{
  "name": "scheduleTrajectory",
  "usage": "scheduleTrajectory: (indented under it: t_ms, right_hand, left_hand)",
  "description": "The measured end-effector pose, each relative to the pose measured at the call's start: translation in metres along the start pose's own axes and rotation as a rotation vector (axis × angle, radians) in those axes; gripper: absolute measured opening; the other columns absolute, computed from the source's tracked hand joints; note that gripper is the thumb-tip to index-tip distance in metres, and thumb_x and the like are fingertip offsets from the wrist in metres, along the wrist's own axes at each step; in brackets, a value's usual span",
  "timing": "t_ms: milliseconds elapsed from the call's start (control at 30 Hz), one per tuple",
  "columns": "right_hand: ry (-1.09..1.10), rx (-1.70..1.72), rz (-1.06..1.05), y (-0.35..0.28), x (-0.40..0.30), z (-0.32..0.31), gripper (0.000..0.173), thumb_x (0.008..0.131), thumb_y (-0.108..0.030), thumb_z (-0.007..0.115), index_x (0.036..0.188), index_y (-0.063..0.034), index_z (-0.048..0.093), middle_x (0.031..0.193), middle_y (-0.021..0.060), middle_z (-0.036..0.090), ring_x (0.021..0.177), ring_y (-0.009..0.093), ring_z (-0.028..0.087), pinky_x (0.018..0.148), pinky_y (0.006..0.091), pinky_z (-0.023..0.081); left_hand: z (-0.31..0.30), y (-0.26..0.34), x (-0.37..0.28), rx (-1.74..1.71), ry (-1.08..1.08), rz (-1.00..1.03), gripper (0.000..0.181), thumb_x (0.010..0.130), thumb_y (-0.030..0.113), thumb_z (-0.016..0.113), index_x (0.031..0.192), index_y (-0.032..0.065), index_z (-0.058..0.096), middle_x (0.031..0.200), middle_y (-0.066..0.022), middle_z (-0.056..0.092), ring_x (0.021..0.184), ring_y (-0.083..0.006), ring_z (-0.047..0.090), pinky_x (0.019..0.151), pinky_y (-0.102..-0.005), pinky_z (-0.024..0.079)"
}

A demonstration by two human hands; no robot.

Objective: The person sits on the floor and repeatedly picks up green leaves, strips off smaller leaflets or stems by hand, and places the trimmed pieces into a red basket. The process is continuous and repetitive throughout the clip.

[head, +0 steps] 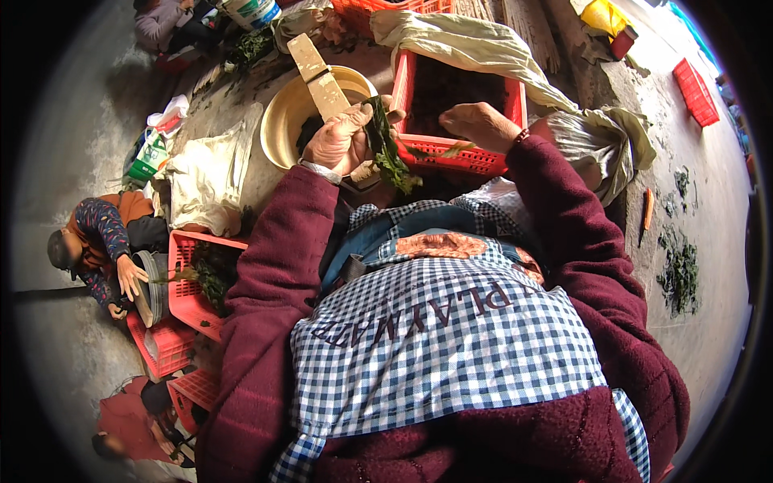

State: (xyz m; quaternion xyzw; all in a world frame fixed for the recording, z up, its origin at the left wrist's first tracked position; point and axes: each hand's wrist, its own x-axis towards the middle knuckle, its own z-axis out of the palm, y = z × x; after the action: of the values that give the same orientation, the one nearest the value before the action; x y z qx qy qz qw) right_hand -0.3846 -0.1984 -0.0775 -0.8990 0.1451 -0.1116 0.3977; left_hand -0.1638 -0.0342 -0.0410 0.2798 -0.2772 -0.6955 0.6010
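Note:
My left hand [341, 140] grips dark green, wet-looking leafy seaweed [383, 148], which hangs beside its fingertips. That hand is over a worn wooden board [326, 93] lying across a cream plastic bucket [275, 121]. To the right, my right hand [480, 125] is above the near part of a red plastic crate [456, 154], its fingers bent and pointing left; whether anything is between them cannot be made out. Dark material fills the shaded inside of the crate. A thin green-brown strand [450, 150] lies across the crate's near rim.
Pale cloth [471, 39] drapes over the crate's far side. At left, a person [115, 241] sits by a grey bucket [151, 284] and a red crate of seaweed [175, 271]; another person [136, 416] is lower down. An orange-handled tool [648, 208] and seaweed scraps [679, 271] lie right.

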Motion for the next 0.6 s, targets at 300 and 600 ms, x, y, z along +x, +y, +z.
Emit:
scheduleTrajectory:
  t_ms: [300, 600]
  right_hand:
    - [-0.214, 0.948, 0.201, -0.048, 0.013, 0.045, 0.036, 0.087, -0.025, 0.063, 0.108, 0.0041, 0.059, 0.093, 0.0128, 0.066, 0.081, 0.019, 0.066, 0.074, 0.0282, 0.053]
    - [0.332, 0.106, 0.017, -0.057, 0.014, 0.072, 0.03, 0.084, -0.025, 0.067, 0.094, 0.0015, 0.06, 0.078, 0.007, 0.063, 0.074, 0.012, 0.059, 0.066, 0.0294, 0.049]
  left_hand:
    - [0.013, -0.025, 0.011, 0.922, 0.311, 0.28, 0.041, 0.084, -0.005, 0.055, 0.123, 0.0016, 0.046, 0.108, -0.0053, 0.059, 0.091, -0.0113, 0.056, 0.077, -0.0235, 0.048]
    - [0.017, -0.022, 0.009, 0.583, 0.374, 0.247, 0.033, 0.091, 0.014, 0.056, 0.121, 0.0046, 0.044, 0.107, -0.0058, 0.06, 0.09, -0.0137, 0.06, 0.072, -0.0274, 0.054]
